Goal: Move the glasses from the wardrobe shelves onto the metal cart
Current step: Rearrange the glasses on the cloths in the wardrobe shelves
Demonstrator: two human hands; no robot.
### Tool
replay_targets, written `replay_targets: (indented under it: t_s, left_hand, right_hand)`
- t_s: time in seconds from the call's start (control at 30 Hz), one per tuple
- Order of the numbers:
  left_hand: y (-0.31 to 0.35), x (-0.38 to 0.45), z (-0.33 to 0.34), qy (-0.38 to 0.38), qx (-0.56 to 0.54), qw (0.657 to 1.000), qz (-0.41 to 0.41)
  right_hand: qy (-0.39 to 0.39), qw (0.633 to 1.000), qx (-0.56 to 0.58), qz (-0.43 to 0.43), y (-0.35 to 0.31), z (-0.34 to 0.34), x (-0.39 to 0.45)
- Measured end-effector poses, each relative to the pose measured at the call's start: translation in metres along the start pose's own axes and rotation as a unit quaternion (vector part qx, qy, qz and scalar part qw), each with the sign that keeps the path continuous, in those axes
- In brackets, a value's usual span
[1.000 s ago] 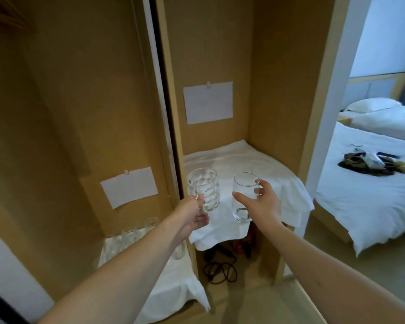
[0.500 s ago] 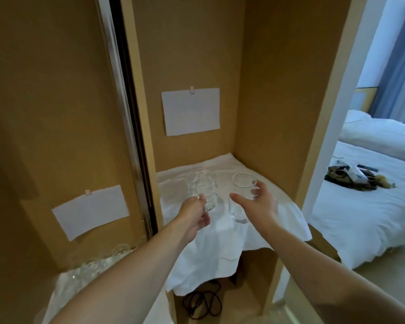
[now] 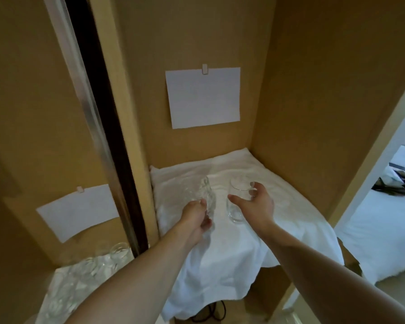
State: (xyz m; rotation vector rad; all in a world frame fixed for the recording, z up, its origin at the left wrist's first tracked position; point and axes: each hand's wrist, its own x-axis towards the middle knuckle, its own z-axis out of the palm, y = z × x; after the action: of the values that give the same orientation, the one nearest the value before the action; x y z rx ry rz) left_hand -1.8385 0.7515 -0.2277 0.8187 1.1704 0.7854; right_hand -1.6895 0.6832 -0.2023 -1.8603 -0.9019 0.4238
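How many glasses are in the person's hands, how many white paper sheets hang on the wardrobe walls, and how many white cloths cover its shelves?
Glasses in hand: 2, patterned glass and plain glass
Paper sheets: 2
White cloths: 2
Total: 6

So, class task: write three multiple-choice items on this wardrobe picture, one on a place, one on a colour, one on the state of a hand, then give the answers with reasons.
1. Where does the plain clear drinking glass stand?
A. on the white cloth covering the right shelf
B. on the bed
C. on the floor

2. What colour is the sheet of paper clipped to the back wall above that shelf?
A. yellow
B. white
C. blue

3. What is the left hand doing?
A. hanging idle
B. pressing the paper
C. gripping the patterned clear glass

Answers:
1 A: its base rests on the white cloth, beside the right hand.
2 B: the sheet is plain white.
3 C: its fingers curl round the patterned clear glass.
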Motion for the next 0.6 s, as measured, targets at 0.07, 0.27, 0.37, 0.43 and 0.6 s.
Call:
replay_targets:
  t_s: [0.07,0.27,0.37,0.43,0.6]
  left_hand:
    - [-0.001,0.013,-0.001,0.014,0.004,1.000,0.008]
    - [0.002,0.042,-0.001,0.059,0.006,0.998,0.010]
    - [0.001,0.052,0.001,0.084,-0.017,0.996,-0.004]
    - [0.000,0.056,0.005,0.094,-0.030,0.995,-0.016]
    - [-0.005,0.060,0.028,0.121,-0.045,0.991,-0.029]
  right_hand:
    - [-0.015,1.000,-0.007,0.003,0.002,0.008,0.013]
    - [-0.067,0.998,0.003,-0.011,0.008,0.031,0.055]
    - [-0.097,0.995,0.007,-0.034,0.015,0.037,0.074]
    - [-0.116,0.992,0.017,-0.045,0.023,0.041,0.087]
    - [-0.186,0.977,0.040,-0.094,0.036,0.047,0.112]
